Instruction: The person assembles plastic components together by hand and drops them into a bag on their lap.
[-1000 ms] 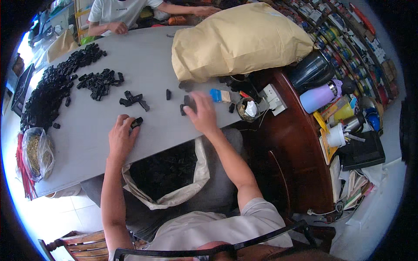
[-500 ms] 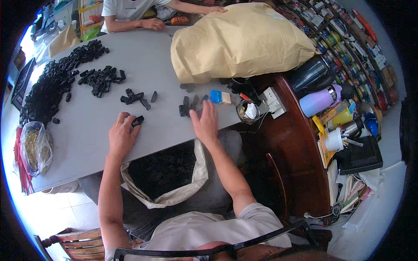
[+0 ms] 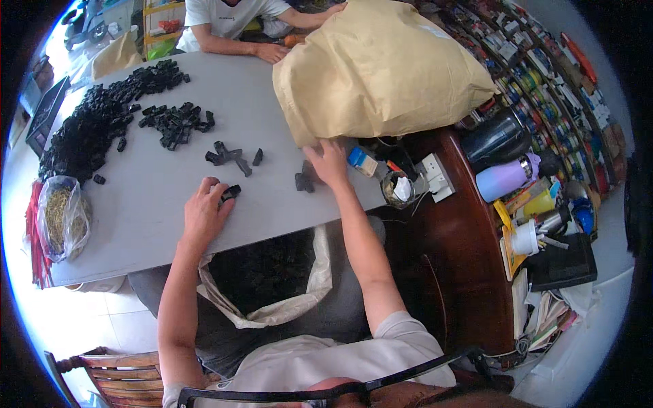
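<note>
Since a moment ago, the right hand (image 3: 329, 164) had moved up to the near edge of the big tan bag (image 3: 381, 75). Closest in, a whitish sack (image 3: 319, 272) sat open by the edge of the tabletop (image 3: 146, 204), with black bits (image 3: 262, 272) inside. On the tabletop, the left hand (image 3: 205, 212) had a small black piece (image 3: 232, 192) in its grip. I could not tell if the right hand's grip had anything in it. Just left of that hand lay some dark blocks (image 3: 304, 181). Past the left hand was a small bunch (image 3: 224, 155) of black pieces, then a bigger bunch (image 3: 177, 126), then a large heap (image 3: 88, 126) off to the left. Far across, another person's hand (image 3: 272, 53) was at the bag's side.
</note>
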`<state>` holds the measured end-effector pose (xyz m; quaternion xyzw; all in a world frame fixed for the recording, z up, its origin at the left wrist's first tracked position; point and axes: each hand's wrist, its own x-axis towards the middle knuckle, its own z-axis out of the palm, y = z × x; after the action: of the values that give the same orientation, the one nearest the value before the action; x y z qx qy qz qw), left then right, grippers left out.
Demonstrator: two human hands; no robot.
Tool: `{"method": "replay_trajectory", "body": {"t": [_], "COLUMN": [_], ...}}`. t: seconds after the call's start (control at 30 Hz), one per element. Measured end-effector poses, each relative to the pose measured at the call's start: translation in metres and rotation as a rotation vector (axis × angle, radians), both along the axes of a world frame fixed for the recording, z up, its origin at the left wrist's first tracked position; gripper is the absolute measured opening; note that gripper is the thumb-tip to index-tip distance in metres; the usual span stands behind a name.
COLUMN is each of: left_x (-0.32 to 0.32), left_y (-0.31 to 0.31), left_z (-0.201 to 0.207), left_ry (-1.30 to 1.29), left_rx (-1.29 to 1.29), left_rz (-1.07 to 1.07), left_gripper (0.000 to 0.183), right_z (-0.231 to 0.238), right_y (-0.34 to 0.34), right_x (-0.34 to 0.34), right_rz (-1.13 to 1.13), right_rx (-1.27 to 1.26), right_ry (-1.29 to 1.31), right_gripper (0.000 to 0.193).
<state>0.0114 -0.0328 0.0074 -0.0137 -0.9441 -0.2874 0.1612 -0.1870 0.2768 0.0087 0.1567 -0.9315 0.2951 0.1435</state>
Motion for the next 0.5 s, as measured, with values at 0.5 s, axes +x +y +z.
{"method": "replay_trajectory", "body": {"t": [0.5], "left_x": [-0.003], "left_y": [-0.001], "left_z": [-0.008], "left_ry": [0.035], "left_rx": [-0.030], "left_rz": [-0.021], "left_gripper": [0.034], "right_z": [-0.009], "right_y": [-0.015], "right_x": [0.027], "right_rz": [0.034], "right_rx": [0.060], "right_ry": [0.044], "right_gripper": [0.070]}}
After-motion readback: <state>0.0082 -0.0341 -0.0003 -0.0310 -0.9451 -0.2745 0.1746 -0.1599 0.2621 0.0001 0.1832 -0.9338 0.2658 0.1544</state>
